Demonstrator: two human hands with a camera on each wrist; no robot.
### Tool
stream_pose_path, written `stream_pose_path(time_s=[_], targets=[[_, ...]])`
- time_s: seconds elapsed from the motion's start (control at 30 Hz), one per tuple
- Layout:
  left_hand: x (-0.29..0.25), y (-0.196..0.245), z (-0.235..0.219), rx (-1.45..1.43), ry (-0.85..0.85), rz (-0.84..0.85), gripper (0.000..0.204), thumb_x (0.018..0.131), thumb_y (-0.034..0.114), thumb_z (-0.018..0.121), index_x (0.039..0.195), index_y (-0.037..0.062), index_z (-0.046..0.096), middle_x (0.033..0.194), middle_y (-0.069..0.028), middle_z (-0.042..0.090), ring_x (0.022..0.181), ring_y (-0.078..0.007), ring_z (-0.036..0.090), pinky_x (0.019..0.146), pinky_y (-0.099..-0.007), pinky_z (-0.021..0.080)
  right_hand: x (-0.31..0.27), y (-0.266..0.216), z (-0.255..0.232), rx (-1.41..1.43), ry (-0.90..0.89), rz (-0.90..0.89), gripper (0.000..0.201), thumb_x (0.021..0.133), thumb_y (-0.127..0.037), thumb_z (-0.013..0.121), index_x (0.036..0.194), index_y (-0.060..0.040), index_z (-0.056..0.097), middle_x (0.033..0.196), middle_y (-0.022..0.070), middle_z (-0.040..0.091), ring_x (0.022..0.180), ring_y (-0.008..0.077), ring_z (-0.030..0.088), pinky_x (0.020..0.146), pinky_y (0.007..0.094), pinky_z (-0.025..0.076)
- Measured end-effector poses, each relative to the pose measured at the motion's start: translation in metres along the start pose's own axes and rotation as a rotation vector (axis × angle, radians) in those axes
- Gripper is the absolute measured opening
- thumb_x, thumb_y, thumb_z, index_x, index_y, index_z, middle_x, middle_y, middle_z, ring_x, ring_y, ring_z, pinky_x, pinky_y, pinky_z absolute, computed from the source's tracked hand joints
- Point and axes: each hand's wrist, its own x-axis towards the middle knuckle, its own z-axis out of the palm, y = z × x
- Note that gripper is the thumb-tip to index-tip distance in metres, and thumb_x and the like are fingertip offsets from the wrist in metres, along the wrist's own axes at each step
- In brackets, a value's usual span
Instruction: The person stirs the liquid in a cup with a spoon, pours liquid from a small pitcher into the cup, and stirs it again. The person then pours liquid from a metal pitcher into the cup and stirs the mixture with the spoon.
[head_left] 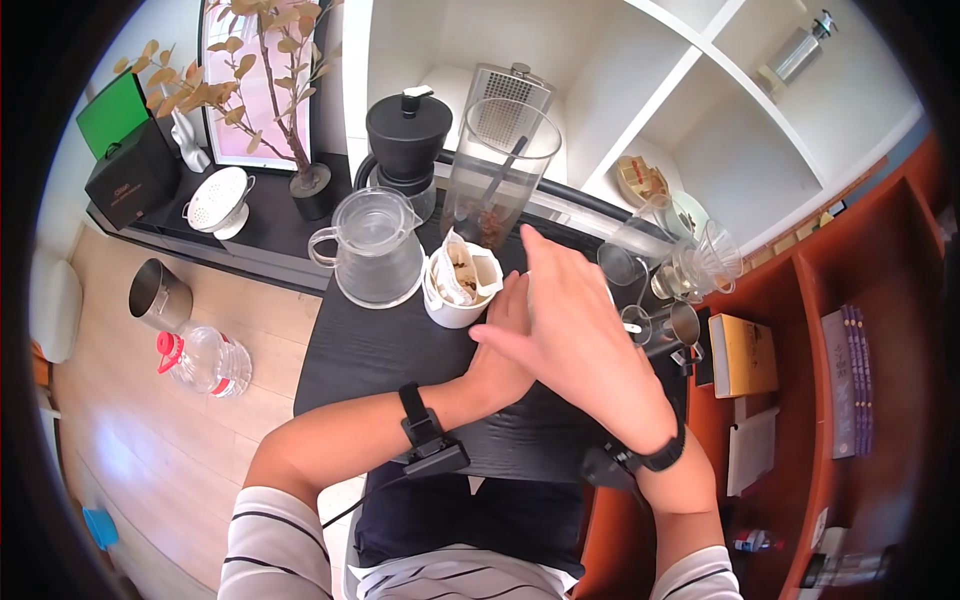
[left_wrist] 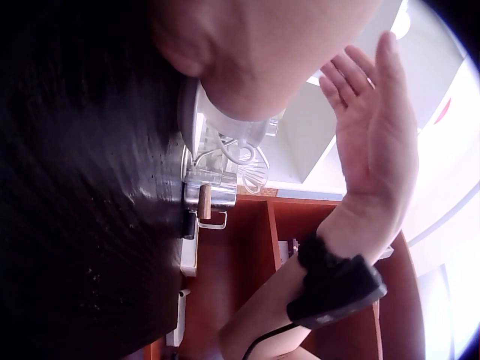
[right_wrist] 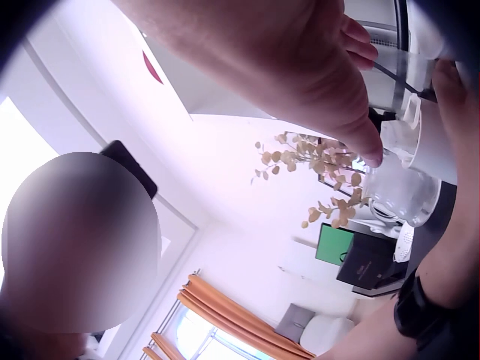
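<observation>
A white cup (head_left: pixel 455 316) stands on the black table (head_left: pixel 340 365) in the head view. An opened paper drip coffee bag (head_left: pixel 462 268) with some brown grounds sits in its mouth. Just right of the cup lies my left hand (head_left: pixel 497 360), fingers pointing away from me along its side, partly hidden under the right hand. My right hand (head_left: pixel 575 305) is raised over the left, fingers straight and thumb spread toward the cup. In the left wrist view the right hand (left_wrist: pixel 375 135) holds nothing and its palm shows.
A lidded glass coffee server (head_left: pixel 380 255) stands left of the cup. Behind are a black grinder (head_left: pixel 408 135) and a tall glass cylinder (head_left: pixel 475 190). Glassware and a metal pitcher (head_left: pixel 680 322) crowd the right edge. On the floor stand a plastic bottle (head_left: pixel 215 362) and a metal bin (head_left: pixel 160 295).
</observation>
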Motion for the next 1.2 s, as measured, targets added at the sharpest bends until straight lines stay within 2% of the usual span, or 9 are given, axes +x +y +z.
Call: stream_pose_path(time_s=[0.07,0.17,0.27,0.37,0.8,0.87,0.97,1.13,1.2], targets=[[-0.002,-0.001,0.001,-0.113,0.031,0.020,0.044,0.098,0.020,0.071,0.134,-0.0036,0.060,0.143,-0.0265,0.058,0.133,-0.0408,0.056,0.106,-0.0549,0.047,0.015,0.002,0.021,-0.030,-0.050,-0.010,0.098,0.076,-0.033,0.095,0.145,0.0180,0.047,0.121,0.0275,0.068,0.115,0.0418,0.066,0.100,0.0458,0.051],[-0.002,-0.011,0.005,-0.076,0.011,0.014,0.036,0.101,0.018,0.072,0.130,-0.0017,0.064,0.128,-0.0188,0.069,0.122,-0.0309,0.066,0.102,-0.0466,0.052,0.034,0.001,0.042,-0.013,-0.181,-0.013,0.093,0.074,-0.033,0.096,0.138,0.0171,0.051,0.119,0.0285,0.067,0.116,0.0421,0.066,0.101,0.0452,0.052],[-0.001,-0.018,0.005,0.014,-0.018,0.038,0.033,0.102,0.018,0.071,0.128,-0.0011,0.065,0.126,-0.0189,0.069,0.119,-0.0309,0.066,0.100,-0.0465,0.052,0.048,0.000,0.054,0.044,-0.344,0.043,0.081,0.075,-0.032,0.096,0.128,0.0142,0.056,0.116,0.0267,0.068,0.116,0.0425,0.066,0.100,0.0462,0.053],[-0.001,-0.020,0.004,-0.034,-0.002,0.013,0.033,0.102,0.019,0.071,0.128,-0.0007,0.065,0.124,-0.0187,0.070,0.118,-0.0310,0.067,0.100,-0.0464,0.052,0.055,0.001,0.063,0.095,-0.429,0.137,0.098,0.074,-0.029,0.095,0.146,0.0181,0.048,0.122,0.0308,0.066,0.123,0.0453,0.064,0.107,0.0457,0.052],[-0.002,-0.022,0.002,-0.077,-0.041,-0.043,0.037,0.105,0.020,0.071,0.135,0.0007,0.062,0.132,-0.0154,0.068,0.125,-0.0257,0.064,0.104,-0.0452,0.052,0.054,-0.017,0.034,0.165,-0.200,0.160,0.087,0.070,-0.024,0.091,0.141,0.0102,0.055,0.126,0.0283,0.066,0.120,0.0443,0.067,0.104,0.0465,0.055],[-0.002,-0.025,0.005,-0.127,0.032,-0.036,0.039,0.104,0.014,0.061,0.139,-0.0018,0.058,0.138,-0.0235,0.063,0.131,-0.0400,0.060,0.108,-0.0545,0.048,0.050,-0.017,0.016,0.176,-0.216,0.199,0.088,0.070,-0.025,0.091,0.142,0.0090,0.054,0.128,0.0282,0.066,0.121,0.0438,0.067,0.104,0.0461,0.055],[-0.001,-0.034,0.007,0.086,0.015,0.027,0.044,0.099,0.004,0.057,0.142,-0.0052,0.055,0.141,-0.0264,0.062,0.134,-0.0430,0.058,0.111,-0.0570,0.045,0.042,-0.009,-0.016,0.159,-0.135,0.161,0.088,0.069,-0.025,0.092,0.142,0.0083,0.055,0.128,0.0282,0.068,0.121,0.0429,0.069,0.103,0.0450,0.056],[0.004,-0.016,-0.002,0.110,0.082,-0.055,0.061,0.095,-0.007,0.052,0.151,-0.0191,0.028,0.158,-0.0448,0.028,0.148,-0.0609,0.032,0.127,-0.0578,0.029,0.039,0.027,-0.064,0.086,-0.128,0.309,0.079,0.072,-0.020,0.090,0.138,0.0096,0.059,0.116,0.0245,0.074,0.112,0.0336,0.074,0.099,0.0407,0.056],[0.003,-0.015,-0.002,0.114,0.087,-0.063,0.062,0.095,-0.007,0.052,0.151,-0.0183,0.028,0.158,-0.0443,0.029,0.148,-0.0605,0.032,0.127,-0.0579,0.029,0.042,0.041,-0.069,0.067,-0.089,0.409,0.076,0.073,-0.021,0.089,0.135,0.0099,0.059,0.115,0.0262,0.074,0.112,0.0337,0.075,0.099,0.0409,0.056]])
